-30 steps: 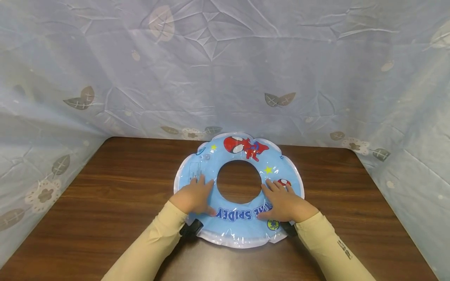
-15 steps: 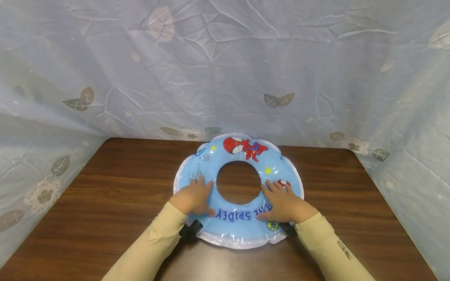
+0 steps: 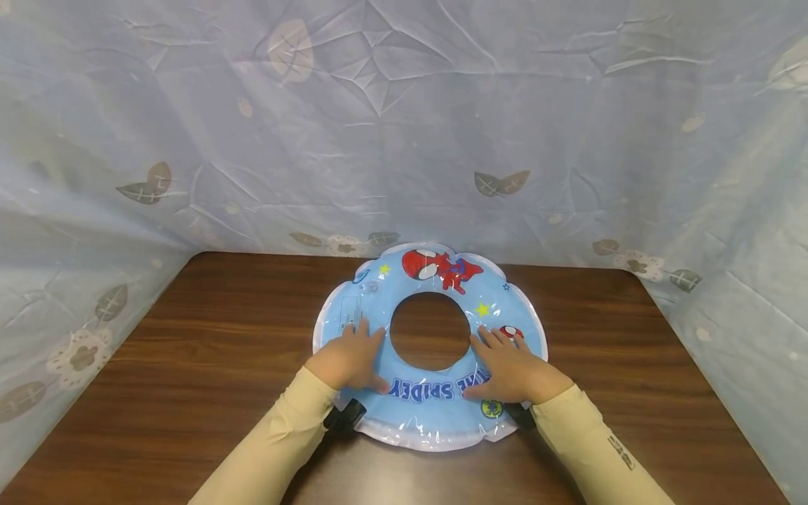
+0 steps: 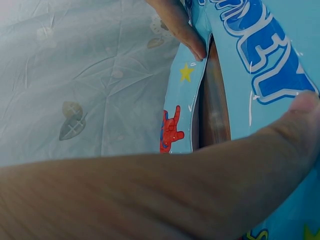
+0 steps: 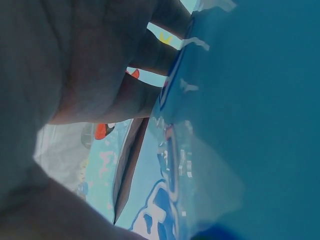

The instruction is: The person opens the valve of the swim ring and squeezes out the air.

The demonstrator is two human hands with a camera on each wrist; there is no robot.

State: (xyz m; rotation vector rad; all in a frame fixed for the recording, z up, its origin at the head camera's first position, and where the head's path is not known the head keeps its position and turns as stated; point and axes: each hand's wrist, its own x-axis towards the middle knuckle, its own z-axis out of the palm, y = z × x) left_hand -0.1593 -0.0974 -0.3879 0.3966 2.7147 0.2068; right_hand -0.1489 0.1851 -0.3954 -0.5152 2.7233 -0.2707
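Observation:
A light blue inflatable swim ring [image 3: 419, 421] lies flat on the brown wooden table, its white scalloped edge showing all round. Red cartoon figures, yellow stars and the letters "THE SPIDEY" are printed on it; the letters look upside down from here. My left hand [image 3: 352, 356] rests on the ring's left side, fingers spread and thumb near the lettering. On the right side, my right hand [image 3: 513, 365] lies with its fingers apart, the fingertips close to the central hole. In the left wrist view the left thumb [image 4: 300, 107] touches the blue surface beside the print.
The wooden table [image 3: 208, 365] extends to both sides of the ring. A pale grey-blue curtain [image 3: 404, 140] with leaf and flower prints hangs behind the table and along both sides. A black wrist strap piece [image 3: 345, 415] sits under the left wrist.
Both hands and the ring keep their places; the head view has shifted very slightly.

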